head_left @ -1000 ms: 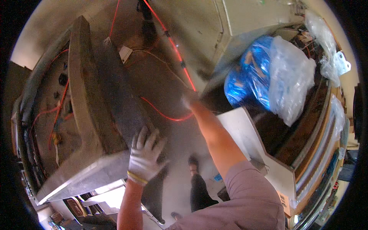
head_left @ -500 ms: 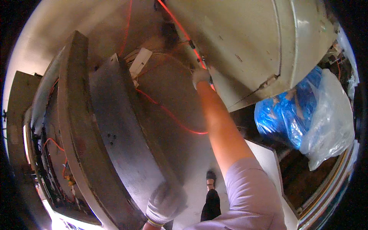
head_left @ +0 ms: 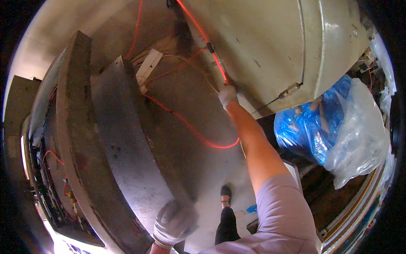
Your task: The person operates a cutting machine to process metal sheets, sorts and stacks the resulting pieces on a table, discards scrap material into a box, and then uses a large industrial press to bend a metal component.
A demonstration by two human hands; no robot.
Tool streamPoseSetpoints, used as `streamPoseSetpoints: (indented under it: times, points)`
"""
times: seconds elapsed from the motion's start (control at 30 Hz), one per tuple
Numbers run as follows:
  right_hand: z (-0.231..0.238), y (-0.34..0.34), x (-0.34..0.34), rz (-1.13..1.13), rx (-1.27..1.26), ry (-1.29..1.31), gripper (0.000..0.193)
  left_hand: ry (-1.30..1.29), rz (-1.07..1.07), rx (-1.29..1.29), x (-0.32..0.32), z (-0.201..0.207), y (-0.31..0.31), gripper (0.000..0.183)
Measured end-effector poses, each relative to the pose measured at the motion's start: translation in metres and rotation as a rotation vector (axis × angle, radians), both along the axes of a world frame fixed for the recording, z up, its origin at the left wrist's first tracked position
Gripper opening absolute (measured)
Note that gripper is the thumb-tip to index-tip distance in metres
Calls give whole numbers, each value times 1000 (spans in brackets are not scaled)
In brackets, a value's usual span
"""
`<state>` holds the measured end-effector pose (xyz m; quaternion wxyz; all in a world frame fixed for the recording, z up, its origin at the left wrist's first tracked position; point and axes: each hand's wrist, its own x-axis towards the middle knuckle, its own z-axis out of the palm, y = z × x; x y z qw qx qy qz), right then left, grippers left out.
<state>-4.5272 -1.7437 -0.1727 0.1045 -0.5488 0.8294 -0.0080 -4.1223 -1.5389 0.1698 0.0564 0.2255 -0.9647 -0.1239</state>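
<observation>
My right hand (head_left: 228, 95), in a pale glove, reaches forward and is closed round the lower part of a bright orange-red hose (head_left: 200, 29). Black and metal fittings sit on this hose above the hand, beside the large beige-green metal housing (head_left: 262, 46). A slack loop of thin orange-red hose (head_left: 198, 137) hangs over the floor and passes behind my forearm. My left hand (head_left: 173, 222), also gloved, is low in the view beside a curved grey metal panel (head_left: 127, 156). Its fingers are smeared and dim; whether it touches the panel I cannot tell.
A thick curved metal frame (head_left: 78, 127) stands at the left, with cables and an orange hose beyond it. A white box-like piece (head_left: 149, 65) with wires lies behind the panel. Blue and clear plastic bags (head_left: 313, 131) bulge at the right. My shoe (head_left: 226, 194) is on the pale floor.
My right hand has shifted slightly down and right along the hose. The whole view has moved a little, and a small blue scrap on the floor now shows beside my right sleeve.
</observation>
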Motion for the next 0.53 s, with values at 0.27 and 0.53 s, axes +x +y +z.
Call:
streamPoseSetpoints:
  times: [0.27, 0.53]
  points:
    - [36, -17, -10, -301, -1, -222, 29, -61, 26, -33, -10, 7, -1, 33]
    - [-50, -53, -86, 189, 29, 289, 26, 13, -132, -66, -8, 0, -9, 52]
